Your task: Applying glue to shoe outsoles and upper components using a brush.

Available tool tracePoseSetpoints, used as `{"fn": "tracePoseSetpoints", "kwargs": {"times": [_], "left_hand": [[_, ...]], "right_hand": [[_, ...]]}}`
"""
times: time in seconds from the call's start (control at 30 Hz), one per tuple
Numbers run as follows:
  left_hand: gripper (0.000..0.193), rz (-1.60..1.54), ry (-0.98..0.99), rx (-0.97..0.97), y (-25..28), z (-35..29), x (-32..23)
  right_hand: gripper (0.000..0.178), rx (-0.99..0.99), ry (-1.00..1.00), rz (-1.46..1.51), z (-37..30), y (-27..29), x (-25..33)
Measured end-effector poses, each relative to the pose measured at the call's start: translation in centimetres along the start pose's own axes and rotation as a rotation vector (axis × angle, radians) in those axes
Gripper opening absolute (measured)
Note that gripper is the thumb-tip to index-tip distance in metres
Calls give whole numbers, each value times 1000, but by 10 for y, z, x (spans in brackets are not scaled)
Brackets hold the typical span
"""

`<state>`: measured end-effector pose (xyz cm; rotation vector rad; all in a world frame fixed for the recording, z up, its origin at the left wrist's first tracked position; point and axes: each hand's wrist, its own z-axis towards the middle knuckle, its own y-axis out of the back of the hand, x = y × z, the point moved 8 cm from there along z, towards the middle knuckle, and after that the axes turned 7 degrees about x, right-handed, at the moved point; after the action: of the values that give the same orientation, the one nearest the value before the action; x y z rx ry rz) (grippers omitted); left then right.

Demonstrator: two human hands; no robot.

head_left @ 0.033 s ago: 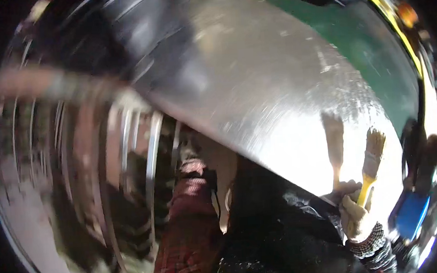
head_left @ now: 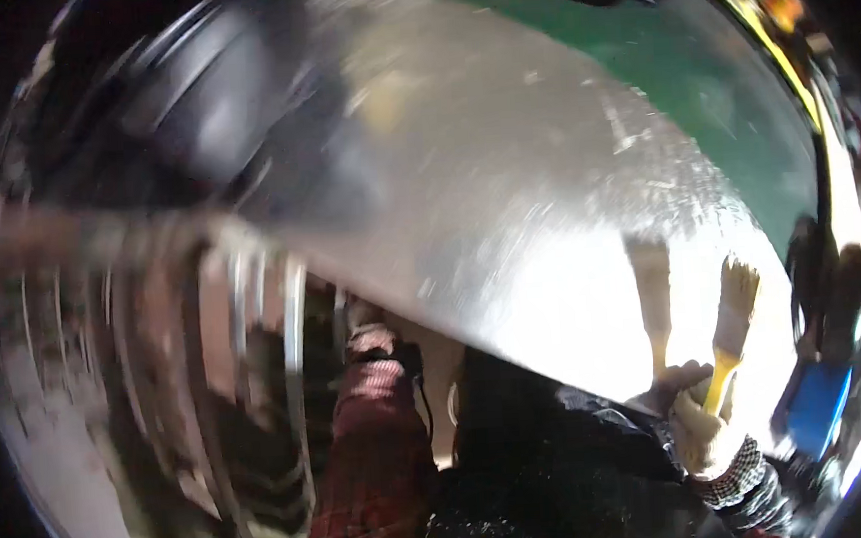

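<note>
My right hand (head_left: 702, 435), in what looks like a pale glove with a checked cuff, is closed round the yellow handle of a flat paintbrush (head_left: 735, 311). The brush points up and away over a shiny grey metal surface (head_left: 502, 146), its bristles pale at the tip. Its shadow and the hand's fall on the brightly lit metal just to the left. My left hand (head_left: 364, 314) is at the slanting near edge of that surface, past a dark red plaid sleeve. Blur and shade hide its fingers, so what it touches does not show.
Upright metal bars (head_left: 296, 327) fill the left side. A dark, glossy shape (head_left: 214, 115) is blurred at the upper left. Green surface (head_left: 594, 42) borders the metal's far side. At the right are a blue object (head_left: 822, 408) and a yellow strip (head_left: 771, 41).
The whole view has turned slightly, so the metal's near edge lies flatter and lower on the left. My right hand keeps the paintbrush in nearly the same place.
</note>
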<state>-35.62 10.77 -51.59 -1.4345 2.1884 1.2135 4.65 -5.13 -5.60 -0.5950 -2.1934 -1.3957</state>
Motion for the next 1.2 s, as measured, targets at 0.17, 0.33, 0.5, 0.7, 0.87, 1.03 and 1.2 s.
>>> {"fn": "tracePoseSetpoints", "kwargs": {"times": [0.17,0.33,0.5,0.7,0.87,1.03,1.2], "left_hand": [[59,254,70,-1,-34,97,-27],[65,270,129,10,-67,157,-36],[70,17,105,-4,-49,152,-31],[77,-563,115,153,-5,9,-11],[83,-893,126,316,40,-155,-33],[89,-1026,16,492,75,-289,-94],[95,-1113,-102,699,98,-414,-112]], "right_hand": [[27,56,-505,782,11,-5,-27],[14,-49,-619,871,-27,-17,-44],[17,-21,-352,494,-9,2,-41],[24,-157,253,-312,15,27,23],[25,-294,445,-434,-3,31,39],[26,-453,491,-388,-42,33,29],[33,-461,666,-279,-105,72,64]]}}
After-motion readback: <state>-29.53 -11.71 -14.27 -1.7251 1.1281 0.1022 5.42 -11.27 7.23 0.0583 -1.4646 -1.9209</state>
